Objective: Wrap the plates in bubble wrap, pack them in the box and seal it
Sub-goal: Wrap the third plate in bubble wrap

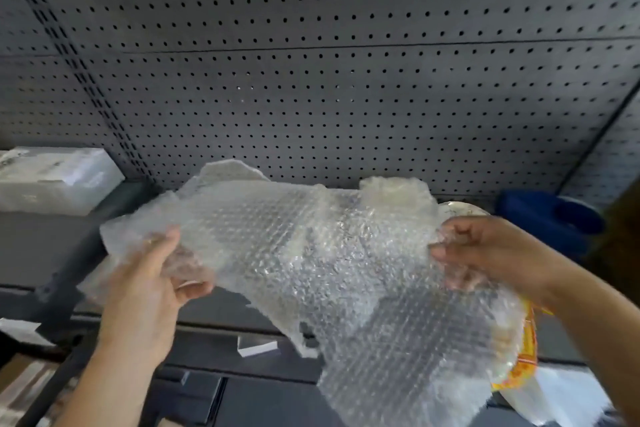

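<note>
You hold a clear, crumpled sheet of bubble wrap (311,253) in the air in front of the dark grey metal shelf (41,246), its long axis running left to right between your hands. Your left hand (152,274) is clamped on the sheet's left end, thumb in front and fingers showing through the plastic behind. Your right hand (491,250) pinches the right edge with curled fingers.

The sheet's lower right part hangs over what looks like a round plate with an orange and yellow rim (521,364), lying below your right hand toward the shelf's right end. A pale round rim (460,209), perhaps another plate, peeps out just behind that hand.

So the plate lies down and to the right of your grip, and your right hand is the nearer. The next move is probably to lower the sheet that way.
</note>
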Tool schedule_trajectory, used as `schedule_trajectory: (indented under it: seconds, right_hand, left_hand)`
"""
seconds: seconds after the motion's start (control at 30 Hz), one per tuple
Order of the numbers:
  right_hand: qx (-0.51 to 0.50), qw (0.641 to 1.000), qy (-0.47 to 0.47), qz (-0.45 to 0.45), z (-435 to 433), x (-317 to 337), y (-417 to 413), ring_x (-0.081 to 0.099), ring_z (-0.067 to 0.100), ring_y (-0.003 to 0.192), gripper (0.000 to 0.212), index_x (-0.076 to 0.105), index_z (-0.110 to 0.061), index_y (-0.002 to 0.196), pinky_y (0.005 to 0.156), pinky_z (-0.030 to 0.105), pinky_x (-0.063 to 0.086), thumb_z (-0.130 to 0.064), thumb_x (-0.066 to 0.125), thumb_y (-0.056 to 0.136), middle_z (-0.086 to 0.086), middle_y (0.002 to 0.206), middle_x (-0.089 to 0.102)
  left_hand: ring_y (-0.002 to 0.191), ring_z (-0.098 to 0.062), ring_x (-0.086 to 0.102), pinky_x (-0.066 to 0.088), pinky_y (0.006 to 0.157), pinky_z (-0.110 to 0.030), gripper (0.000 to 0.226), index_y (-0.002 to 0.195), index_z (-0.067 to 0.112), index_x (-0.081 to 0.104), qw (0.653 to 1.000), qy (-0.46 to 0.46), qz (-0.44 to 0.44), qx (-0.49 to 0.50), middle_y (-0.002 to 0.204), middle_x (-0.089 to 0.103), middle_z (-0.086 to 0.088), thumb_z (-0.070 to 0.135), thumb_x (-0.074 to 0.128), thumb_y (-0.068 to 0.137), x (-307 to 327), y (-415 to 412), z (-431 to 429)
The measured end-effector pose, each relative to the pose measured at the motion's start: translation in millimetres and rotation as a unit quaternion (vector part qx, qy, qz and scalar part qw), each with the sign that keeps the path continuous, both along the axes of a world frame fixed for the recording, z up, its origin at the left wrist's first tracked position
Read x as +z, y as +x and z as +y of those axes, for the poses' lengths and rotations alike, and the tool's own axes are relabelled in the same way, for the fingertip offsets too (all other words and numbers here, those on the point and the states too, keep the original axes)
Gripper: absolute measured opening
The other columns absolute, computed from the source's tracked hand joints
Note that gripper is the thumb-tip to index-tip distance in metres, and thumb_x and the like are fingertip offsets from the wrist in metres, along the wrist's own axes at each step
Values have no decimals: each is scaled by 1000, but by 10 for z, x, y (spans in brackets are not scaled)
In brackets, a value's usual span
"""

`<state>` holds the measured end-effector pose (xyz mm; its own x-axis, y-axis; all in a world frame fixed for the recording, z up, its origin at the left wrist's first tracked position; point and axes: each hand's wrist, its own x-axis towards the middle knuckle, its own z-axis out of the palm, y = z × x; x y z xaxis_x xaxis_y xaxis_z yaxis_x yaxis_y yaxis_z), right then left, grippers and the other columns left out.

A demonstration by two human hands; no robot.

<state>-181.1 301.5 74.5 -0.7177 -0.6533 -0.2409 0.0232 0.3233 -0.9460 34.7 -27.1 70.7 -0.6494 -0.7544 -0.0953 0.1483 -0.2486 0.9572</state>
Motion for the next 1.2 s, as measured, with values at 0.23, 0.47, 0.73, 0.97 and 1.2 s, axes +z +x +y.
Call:
schedule_trajectory:
  seconds: [0.23, 0.47, 0.73, 0.97, 1.2]
  right_hand:
    - [-43, 979, 118, 163, 217, 46, -358, 70, 19, 62, 7, 77, -23, 90, 57, 23, 54, -16, 77, 87, -8, 90, 77]
    - [-104, 903, 17, 417, 236, 733, -1, 68, -7, 77, 21, 73, -34, 89, 74, 4, 47, -14, 72, 89, -20, 84, 74]
    - [69, 730, 14, 680, 181, 546, 876, 55, 19, 82, 30, 79, -29, 100, 64, 32, 48, -6, 60, 94, 0, 101, 66]
    - [234, 753, 145, 598, -60, -615, 1068, 53, 5, 84, 19, 67, -45, 105, 65, 19, 49, -37, 56, 91, -13, 94, 56]
    - [258, 800, 148, 522, -371, -1182, 1131, 62, 8, 86, 30, 65, -40, 111, 62, 25, 59, -32, 55, 84, -8, 96, 60]
  left_hand:
    - [71, -34, 77, 64, 56, -36, 17, 106, 4, 68, 953, -15, -267, -141, 91, 77, -24, 17, 64, 96, -544, 91, -50]
    - [70, -39, 75, 62, 72, -45, 80, 101, -11, 65, 922, -46, -349, -162, 86, 74, -31, 67, 69, 83, -453, 31, -122]
    - [124, -42, 64, 63, 81, -53, 139, 142, 11, 54, 923, 83, -137, -349, 137, 63, -22, 103, 56, 38, -232, -248, 141]
    - [141, -4, 45, 45, 112, -53, 142, 155, 58, 8, 928, -123, -166, -308, 163, 29, 25, 77, 90, 41, -460, -355, 596]
    - [150, 4, -8, 10, 120, -29, 144, 154, 47, -24, 891, -341, -234, -187, 166, -23, 20, 51, 89, 64, -1040, -314, 952]
